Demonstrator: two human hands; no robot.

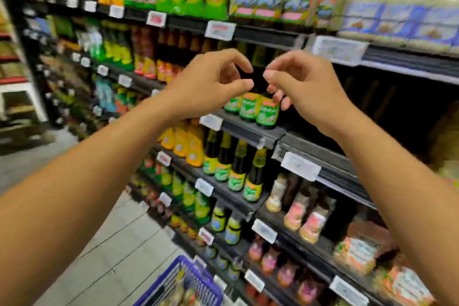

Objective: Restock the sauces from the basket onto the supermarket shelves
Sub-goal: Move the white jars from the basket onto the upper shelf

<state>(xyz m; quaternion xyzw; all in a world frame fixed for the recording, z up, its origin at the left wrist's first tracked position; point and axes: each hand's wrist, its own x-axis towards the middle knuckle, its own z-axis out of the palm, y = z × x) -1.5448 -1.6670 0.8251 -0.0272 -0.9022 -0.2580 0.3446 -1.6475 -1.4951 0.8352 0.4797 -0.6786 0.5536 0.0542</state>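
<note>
Both my hands hover in front of the middle shelf, fingers loosely curved and holding nothing. My left hand (211,82) and my right hand (300,87) nearly meet at the fingertips, just above a row of dark sauce bottles with green labels (267,113) standing at the shelf's front edge (248,129). My right fingers hang close to the nearest bottle's top; I cannot tell whether they touch it. The blue basket (183,281) sits at the bottom of the view with packets inside, blurred.
Black shelves run from left to right, packed with bottles, pouches and jars. More green-label bottles (236,176) stand one shelf lower. To the right of the bottle row the middle shelf (372,112) looks dark and bare. A tiled aisle floor (74,231) lies to the left.
</note>
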